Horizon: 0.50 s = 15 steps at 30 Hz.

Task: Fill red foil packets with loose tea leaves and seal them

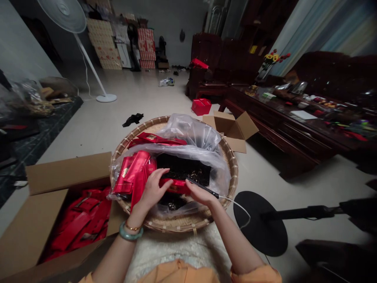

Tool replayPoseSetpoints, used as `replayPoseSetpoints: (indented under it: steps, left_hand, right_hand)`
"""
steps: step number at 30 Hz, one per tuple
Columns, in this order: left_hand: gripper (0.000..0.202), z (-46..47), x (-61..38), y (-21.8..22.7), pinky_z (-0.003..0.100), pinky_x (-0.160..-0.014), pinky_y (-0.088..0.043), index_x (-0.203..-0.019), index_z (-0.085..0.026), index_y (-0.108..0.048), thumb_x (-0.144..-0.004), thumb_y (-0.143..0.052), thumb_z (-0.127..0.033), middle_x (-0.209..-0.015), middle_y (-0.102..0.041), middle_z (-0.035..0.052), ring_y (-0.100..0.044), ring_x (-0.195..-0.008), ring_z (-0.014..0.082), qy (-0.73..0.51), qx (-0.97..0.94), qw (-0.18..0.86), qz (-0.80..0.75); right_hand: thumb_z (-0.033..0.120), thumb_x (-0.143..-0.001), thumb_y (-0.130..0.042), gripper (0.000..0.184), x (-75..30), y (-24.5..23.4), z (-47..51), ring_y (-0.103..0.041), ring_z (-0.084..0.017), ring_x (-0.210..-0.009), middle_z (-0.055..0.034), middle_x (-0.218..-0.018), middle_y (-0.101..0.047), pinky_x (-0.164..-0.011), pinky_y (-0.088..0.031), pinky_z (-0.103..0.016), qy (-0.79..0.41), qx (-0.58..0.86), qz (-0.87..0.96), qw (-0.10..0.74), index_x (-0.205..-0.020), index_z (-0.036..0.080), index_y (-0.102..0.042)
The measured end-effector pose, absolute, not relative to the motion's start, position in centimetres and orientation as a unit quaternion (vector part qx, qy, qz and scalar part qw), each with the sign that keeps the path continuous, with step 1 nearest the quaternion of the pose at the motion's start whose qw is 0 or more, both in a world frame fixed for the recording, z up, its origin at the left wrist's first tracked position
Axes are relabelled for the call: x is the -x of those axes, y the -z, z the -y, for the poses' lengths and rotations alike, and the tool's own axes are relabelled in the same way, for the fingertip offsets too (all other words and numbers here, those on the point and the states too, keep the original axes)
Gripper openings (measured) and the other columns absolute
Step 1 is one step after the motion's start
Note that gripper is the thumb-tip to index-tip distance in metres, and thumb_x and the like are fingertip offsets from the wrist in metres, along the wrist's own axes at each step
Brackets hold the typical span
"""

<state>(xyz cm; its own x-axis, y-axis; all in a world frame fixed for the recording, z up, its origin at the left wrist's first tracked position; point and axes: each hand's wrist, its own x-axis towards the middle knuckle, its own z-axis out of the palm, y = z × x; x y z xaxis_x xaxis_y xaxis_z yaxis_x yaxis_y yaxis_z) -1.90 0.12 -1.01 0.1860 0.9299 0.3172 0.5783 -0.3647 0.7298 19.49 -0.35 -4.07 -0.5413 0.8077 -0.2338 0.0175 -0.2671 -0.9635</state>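
Observation:
My left hand (155,186) hovers over the near side of a round woven basket (232,173), its thumb and fingers apart beside a red packet (177,186). In my right hand (201,194) is a thin black device (207,190) with a white cable (240,203) at its end. The fingers under it are hidden. The red packet lies between both hands. Behind them, a clear plastic bag (193,137) is spread open around dark loose material (184,167). Several flat red pouches (134,169) are heaped to the left of my left hand.
At the left stands an open carton (44,224) full of red pouches. Another open carton (232,127) sits beyond the basket, near a red box (202,106). A black round base (260,228) is close on the right, below a dark wooden table (271,118).

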Motion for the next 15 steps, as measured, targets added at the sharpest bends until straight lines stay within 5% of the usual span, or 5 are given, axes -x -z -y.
replayPoseSetpoints:
  steps: [4,9,15]
  left_hand:
    - [0.067,0.3,1.0,0.5,0.053,-0.105,-0.029,-0.131,-0.022,-0.047,-0.071,-0.072,-0.038,-0.134,-0.053,0.0107,-0.035,-0.131,0.0328,-0.258,-0.865,0.083,-0.421]
    - [0.066,-0.2,0.4,1.7,0.049,-0.103,-0.033,-0.134,-0.022,-0.042,-0.072,-0.066,-0.016,-0.133,-0.053,0.0108,-0.047,-0.121,0.0280,-0.236,-0.859,0.026,-0.453]
    - [0.065,-0.6,0.7,2.0,0.049,-0.102,-0.033,-0.133,-0.019,-0.045,-0.071,-0.065,-0.017,-0.132,-0.054,0.0124,-0.045,-0.124,0.0313,-0.265,-0.838,0.008,-0.476]
  right_hand:
    - [0.074,-0.081,-0.033,0.073,-19.0,2.8,-1.1,-0.060,-0.021,-0.093,-0.0079,-0.096,-0.070,-0.095,-0.038,-0.042,-0.720,0.383,0.504,0.285,-0.109,0.015,-0.066]
    - [0.075,-0.078,-0.036,0.073,-18.0,0.9,-2.2,-0.062,-0.022,-0.092,-0.0074,-0.090,-0.071,-0.099,-0.037,-0.043,-0.734,0.376,0.468,0.317,-0.098,0.014,-0.070]
    - [0.070,-0.081,-0.039,0.065,-16.8,-0.7,-2.7,-0.063,-0.022,-0.093,-0.0056,-0.089,-0.071,-0.102,-0.036,-0.042,-0.740,0.361,0.470,0.318,-0.097,0.016,-0.071]
